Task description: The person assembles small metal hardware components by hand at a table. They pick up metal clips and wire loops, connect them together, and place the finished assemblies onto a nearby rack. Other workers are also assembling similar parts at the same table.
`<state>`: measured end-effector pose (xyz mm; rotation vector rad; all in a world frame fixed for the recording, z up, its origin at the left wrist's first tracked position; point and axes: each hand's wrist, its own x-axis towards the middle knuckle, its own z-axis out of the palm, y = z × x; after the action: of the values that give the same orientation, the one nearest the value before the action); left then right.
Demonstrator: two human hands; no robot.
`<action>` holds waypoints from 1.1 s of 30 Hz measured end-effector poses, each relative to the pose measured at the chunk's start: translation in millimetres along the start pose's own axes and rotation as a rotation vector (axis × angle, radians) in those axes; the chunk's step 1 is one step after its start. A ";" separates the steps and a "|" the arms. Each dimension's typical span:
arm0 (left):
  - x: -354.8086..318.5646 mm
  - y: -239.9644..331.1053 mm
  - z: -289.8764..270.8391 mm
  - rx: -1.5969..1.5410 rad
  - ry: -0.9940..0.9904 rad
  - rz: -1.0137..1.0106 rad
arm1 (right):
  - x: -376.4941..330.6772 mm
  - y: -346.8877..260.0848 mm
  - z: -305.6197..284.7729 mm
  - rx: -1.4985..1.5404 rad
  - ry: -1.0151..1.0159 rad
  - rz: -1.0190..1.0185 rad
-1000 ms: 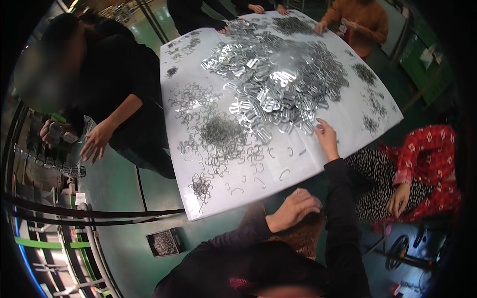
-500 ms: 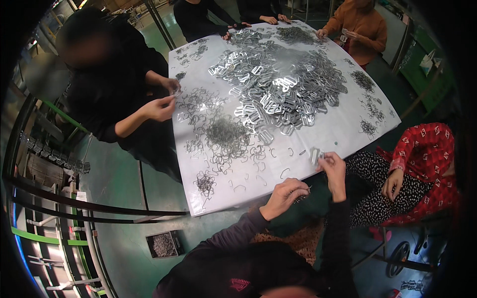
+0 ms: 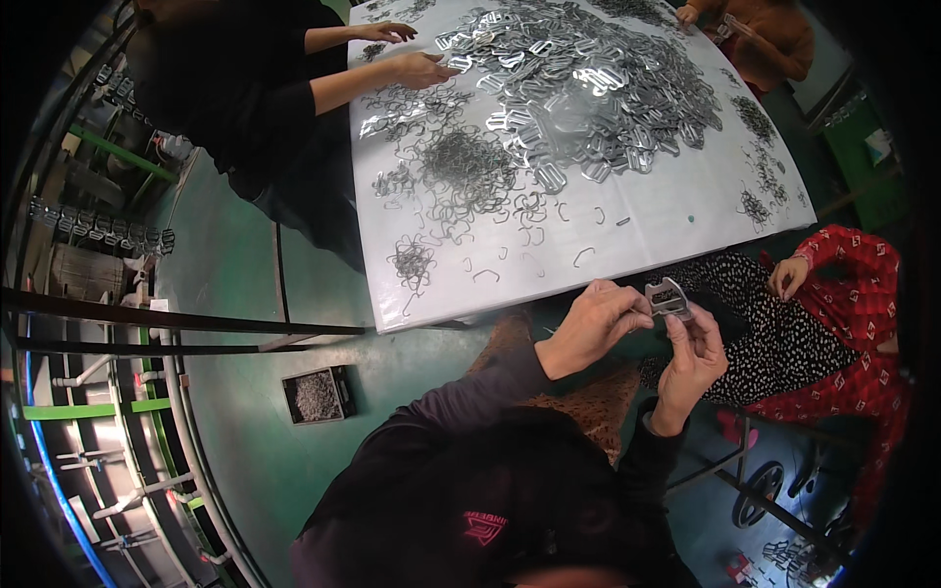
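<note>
My right hand grips a flat metal buckle with slots, thumb on its lower side, just off the table's near edge. Close against the buckle's left side is my left hand, its thumb and fingertips pinched together. Whatever lies in that pinch is too small or hidden to make out. On the white-covered table, a large heap of similar silver buckles fills the middle. Many thin bent wire hooks lie left of that heap, with a few loose ones nearer me.
At the left, a co-worker's hand reaches to the buckle heap. Another person in red sits close on my right; one in orange stands at the far right. A dark bin of small parts is on the floor.
My two hands have come together, the right one bringing the buckle back from over the table. The left co-worker's hands have moved out over the table. My view has tipped downward.
</note>
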<state>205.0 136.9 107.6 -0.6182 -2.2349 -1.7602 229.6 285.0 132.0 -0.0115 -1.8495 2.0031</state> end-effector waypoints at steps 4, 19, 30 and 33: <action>-10.3 -11.3 -5.3 -0.231 0.050 -0.126 | 2.0 0.1 1.8 0.029 0.006 0.101; 114.3 -195.7 -181.7 0.893 0.034 -0.498 | 5.1 -2.2 -2.1 -0.065 -0.123 0.210; 115.4 -186.4 -183.6 0.985 0.170 -0.422 | 5.5 -2.1 -9.3 -0.029 -0.141 0.173; 116.8 -173.2 -188.6 0.996 0.051 -0.348 | 4.6 -1.0 -11.5 -0.035 -0.143 0.190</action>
<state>7.3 -56.4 55.0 0.0393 -2.8558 -0.5281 228.9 297.4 132.8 -0.0574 -2.0396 2.1479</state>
